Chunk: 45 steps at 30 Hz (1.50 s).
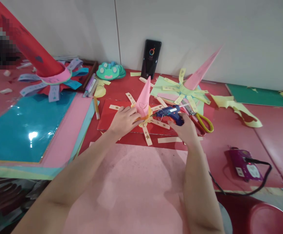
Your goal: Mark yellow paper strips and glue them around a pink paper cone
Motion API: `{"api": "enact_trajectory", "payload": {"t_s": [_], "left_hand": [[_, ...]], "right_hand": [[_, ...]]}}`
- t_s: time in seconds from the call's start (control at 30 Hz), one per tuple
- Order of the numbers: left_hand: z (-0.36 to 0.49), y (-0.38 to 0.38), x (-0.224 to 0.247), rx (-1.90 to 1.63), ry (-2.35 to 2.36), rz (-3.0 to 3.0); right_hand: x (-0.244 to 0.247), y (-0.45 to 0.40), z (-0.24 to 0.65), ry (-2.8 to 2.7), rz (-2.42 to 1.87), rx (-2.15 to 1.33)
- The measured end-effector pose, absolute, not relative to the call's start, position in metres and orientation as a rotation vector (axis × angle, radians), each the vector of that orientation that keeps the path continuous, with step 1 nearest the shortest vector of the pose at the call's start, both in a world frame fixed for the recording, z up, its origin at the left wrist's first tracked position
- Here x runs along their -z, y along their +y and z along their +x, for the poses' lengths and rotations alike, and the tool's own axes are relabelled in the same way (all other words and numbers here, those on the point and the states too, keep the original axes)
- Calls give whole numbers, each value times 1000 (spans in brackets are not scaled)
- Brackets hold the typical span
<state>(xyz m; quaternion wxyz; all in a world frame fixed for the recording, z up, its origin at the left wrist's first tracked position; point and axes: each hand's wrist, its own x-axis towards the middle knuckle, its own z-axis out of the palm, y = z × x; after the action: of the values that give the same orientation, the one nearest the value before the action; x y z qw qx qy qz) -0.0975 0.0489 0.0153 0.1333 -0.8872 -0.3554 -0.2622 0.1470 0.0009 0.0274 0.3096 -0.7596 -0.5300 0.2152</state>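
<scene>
A small pink paper cone (143, 97) stands upright on a yellow ring, with cream paper strips (147, 136) marked with letters and stars fanning out around it. My left hand (125, 121) is closed on the cone's base from the left; its fingertips are partly hidden there. In my right hand (185, 129) is a blue hot glue gun (168, 112), its nozzle pointing left at the yellow base. Beneath the cone lies a red board (104, 122). Scissors (208, 123) with yellow and red handles rest just behind my right hand.
A second pink cone (201, 74) with yellow strips stands back right. A phone (151, 58) leans on the wall. Frog cutouts (109, 71) lie back left, near a tall red cone (34, 45). A purple power adapter (246, 164) with a black cable sits at right.
</scene>
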Motion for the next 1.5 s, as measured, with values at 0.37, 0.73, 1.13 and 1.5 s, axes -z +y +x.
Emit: {"api": "enact_trajectory", "payload": {"t_s": [0.37,0.73,1.13,1.5], "left_hand": [[-86,47,-16,1329,-1500,-2406],[-63,65,-62,1222,-1672,-2412],[-75,91,-89,1571,-1634,-2471],[-76,94,-84,1567,-1635,-2667]], "right_hand": [[-27,4,149,-1248,-1896,-470],[-29,5,151,-1105,-1837,-396],[-25,7,152,-1081,-1781,-404],[-28,7,151,-1029,-1776,-357]]}}
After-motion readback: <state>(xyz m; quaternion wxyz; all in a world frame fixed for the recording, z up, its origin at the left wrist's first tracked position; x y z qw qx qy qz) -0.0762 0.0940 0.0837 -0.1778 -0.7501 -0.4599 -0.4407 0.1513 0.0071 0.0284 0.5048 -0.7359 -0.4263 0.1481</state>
